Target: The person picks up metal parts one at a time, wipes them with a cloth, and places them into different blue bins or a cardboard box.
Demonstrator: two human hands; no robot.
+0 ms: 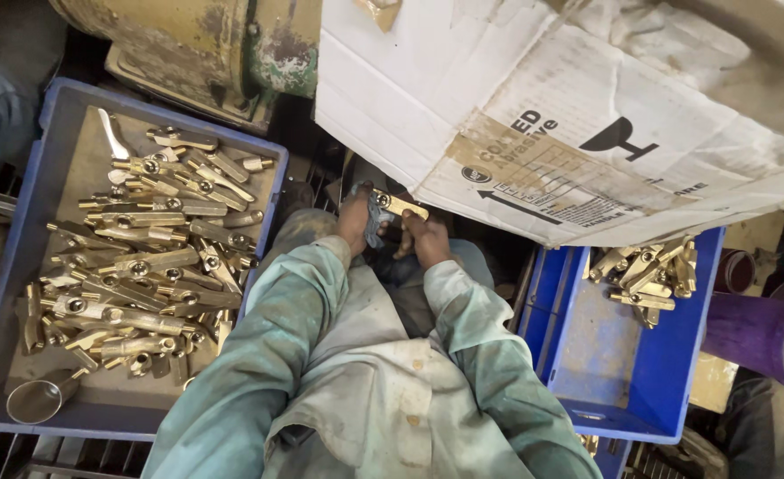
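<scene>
Hands, one brass fitting, two crates.

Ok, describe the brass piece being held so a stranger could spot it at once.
Between the two blue plastic crates, under the torn white cardboard box, the left hand and right hand meet. They hold one flat brass handle, the only piece outside a crate.

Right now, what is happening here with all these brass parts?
A person in dusty pale-green sleeves holds one long brass fitting between both hands: the left hand, with a grey cloth, and the right hand. The blue plastic crate on the left is piled with similar fittings; the blue crate on the right holds few.
</scene>
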